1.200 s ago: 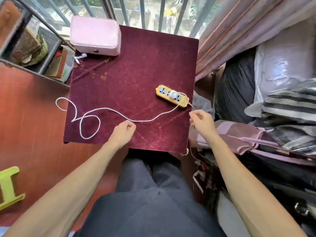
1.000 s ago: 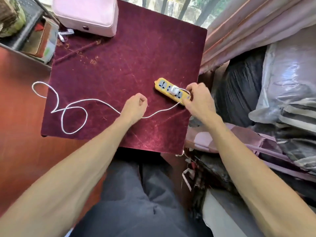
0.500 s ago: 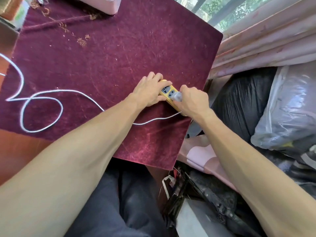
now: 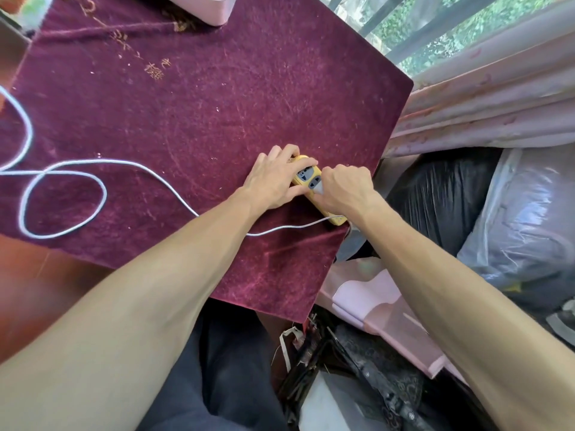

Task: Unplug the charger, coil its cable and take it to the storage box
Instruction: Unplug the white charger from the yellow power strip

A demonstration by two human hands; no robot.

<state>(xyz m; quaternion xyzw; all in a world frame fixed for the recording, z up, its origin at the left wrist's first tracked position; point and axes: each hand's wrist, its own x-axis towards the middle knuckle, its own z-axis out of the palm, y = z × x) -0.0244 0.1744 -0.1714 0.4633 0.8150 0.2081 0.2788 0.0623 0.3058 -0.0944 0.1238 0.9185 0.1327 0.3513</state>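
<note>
A yellow power strip (image 4: pixel 306 177) lies near the right edge of a dark red velvet-covered table (image 4: pixel 217 98). My left hand (image 4: pixel 273 178) presses down on the strip's far end, fingers spread over it. My right hand (image 4: pixel 343 189) is closed around the white charger (image 4: pixel 318 188) plugged into the strip; only a sliver of the charger shows. The white cable (image 4: pixel 102 164) runs from under my right hand leftward across the table and loops at the left edge. A pink box (image 4: pixel 205 7) stands at the table's far edge, mostly cut off.
Pink curtains (image 4: pixel 485 98) hang to the right of the table. Black and clear plastic bags (image 4: pixel 497 213) are piled on the right. Cluttered items (image 4: pixel 357 368) lie below the table's right corner. Red-brown floor (image 4: pixel 37 290) shows at left.
Both hands moved from the table's near edge to the power strip. My left hand settled on the strip and my right hand closed on the charger. The camera came closer.
</note>
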